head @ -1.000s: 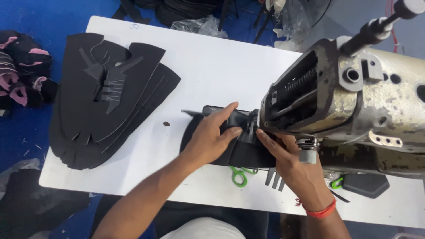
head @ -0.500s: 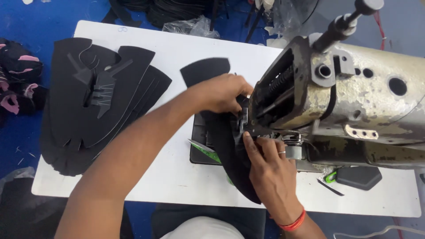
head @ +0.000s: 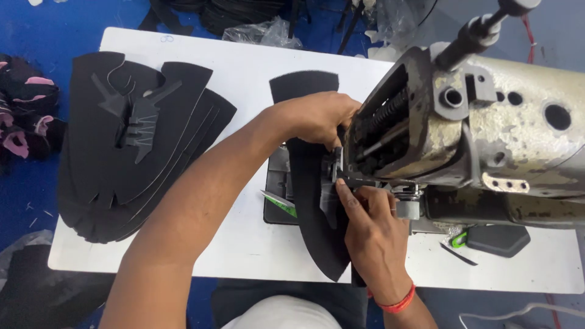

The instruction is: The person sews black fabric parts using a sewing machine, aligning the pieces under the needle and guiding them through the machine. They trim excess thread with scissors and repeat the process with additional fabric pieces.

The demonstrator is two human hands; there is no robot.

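Note:
A long curved black fabric piece (head: 312, 201) lies across the white table (head: 244, 79) under the head of a worn metal sewing machine (head: 475, 128). My left hand (head: 317, 116) presses on the far part of the piece, beside the machine's needle end. My right hand (head: 372, 234) rests on the near part, its fingertips pinching the fabric edge at the presser foot (head: 336, 176). A red band circles my right wrist.
A stack of black cut shoe-upper pieces (head: 131, 143) covers the table's left side. Green-handled scissors (head: 280, 202) lie under the fabric. A black pad (head: 496, 239) sits at right. Dark and pink pieces (head: 24, 116) lie on the blue floor.
The fabric piece has turned from lying across the machine bed to running lengthwise away from me. My left hand moved farther up along it; my right hand stayed at the presser foot.

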